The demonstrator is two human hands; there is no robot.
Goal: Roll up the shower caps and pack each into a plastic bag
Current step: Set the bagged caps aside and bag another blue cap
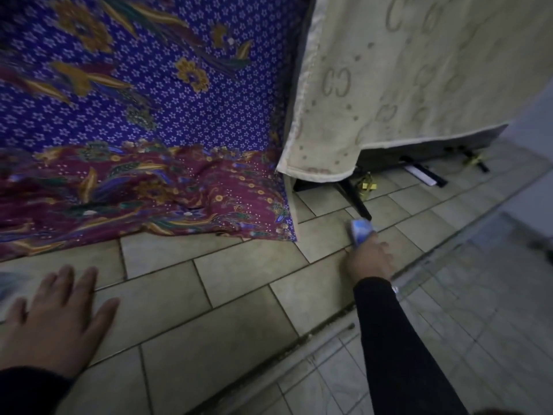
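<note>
Two hands: left hand (pixel 59 319) splayed on smooth tiles (pixel 227 310), right hand (pixel 371 260) gripping a blue-white packet (pixel 360 232) (blurred).

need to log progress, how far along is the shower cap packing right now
Done: no packed bags show. In hand: the right hand grips a small blue-and-white packet down by the tiled floor, too blurred to tell cap from bag. The left hand rests flat on the tiles, empty. Left: no pile of caps is visible, so the remainder cannot be judged.
</note>
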